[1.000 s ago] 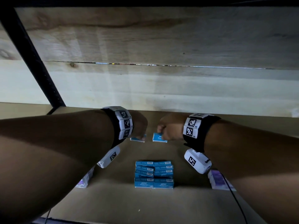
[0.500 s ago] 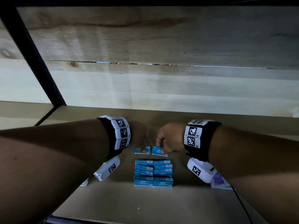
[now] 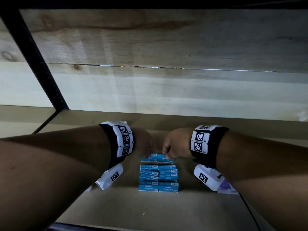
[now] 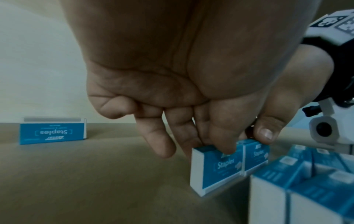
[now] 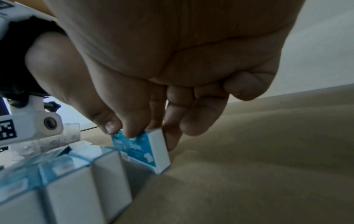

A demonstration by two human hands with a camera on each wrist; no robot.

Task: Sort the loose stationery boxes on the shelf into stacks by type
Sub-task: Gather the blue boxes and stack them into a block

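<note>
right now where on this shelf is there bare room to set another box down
Bare shelf board runs in front of the staples stack, toward the near edge. In the left wrist view, open board also lies between the lone staples box and the held pair. It is crowded behind the stack, where the left hand and right hand grip two boxes.

Two staples boxes (image 3: 157,158) are held side by side, touching, just behind the block of staples boxes (image 3: 158,179) on the shelf (image 3: 150,212). A lone staples box (image 4: 52,131) stands well left, seemingly against the back wall.
</note>
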